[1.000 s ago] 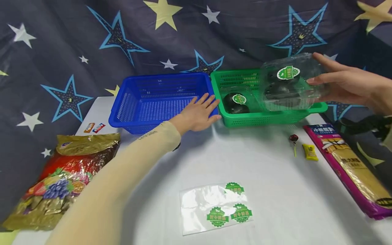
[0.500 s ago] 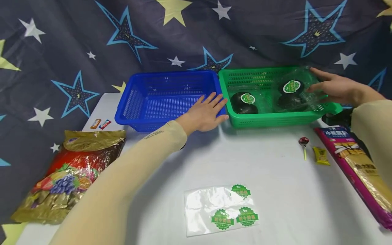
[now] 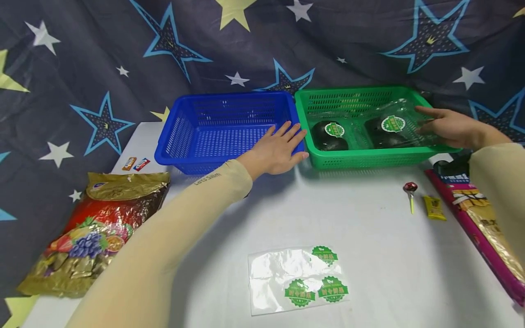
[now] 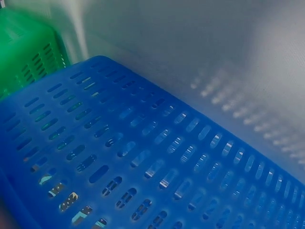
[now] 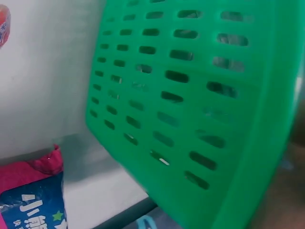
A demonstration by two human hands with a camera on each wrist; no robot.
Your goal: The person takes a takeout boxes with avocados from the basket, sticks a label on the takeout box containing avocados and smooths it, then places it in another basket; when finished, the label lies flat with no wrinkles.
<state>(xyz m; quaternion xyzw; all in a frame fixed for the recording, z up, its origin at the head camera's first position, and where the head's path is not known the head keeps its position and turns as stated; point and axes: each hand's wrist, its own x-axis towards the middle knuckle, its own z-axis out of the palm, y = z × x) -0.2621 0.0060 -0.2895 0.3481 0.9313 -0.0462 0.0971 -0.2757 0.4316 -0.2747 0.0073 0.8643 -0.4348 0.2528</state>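
Observation:
My left hand (image 3: pixel 274 149) lies with fingers spread at the front right corner of the blue basket (image 3: pixel 193 162), touching its rim. At the right end of the green basket (image 3: pixel 348 161), my right hand (image 3: pixel 455 130) holds a clear plastic box (image 3: pixel 410 116) of dark round fruit by its right side. The index finger reaches over the box; some fingertips are hidden. This box carries a green-and-white sticker and sits inside the basket, tilted. A second stickered box (image 3: pixel 328 136) with dark fruit lies left of it. Each wrist view shows mainly basket wall (image 4: pixel 143 143) (image 5: pixel 167 86).
A clear sheet with green stickers (image 3: pixel 299 280) lies at the front. A large candy bag (image 3: pixel 94 237) and two small wrapped sweets (image 3: pixel 135 164) are left. A lollipop (image 3: pixel 410 191), a yellow packet (image 3: pixel 434 207) and a long purple food packet (image 3: pixel 480 223) lie right.
My right hand has lowered the plastic box from above the green basket down into it. The left hand has stayed at the blue basket's rim. The head view has shifted slightly.

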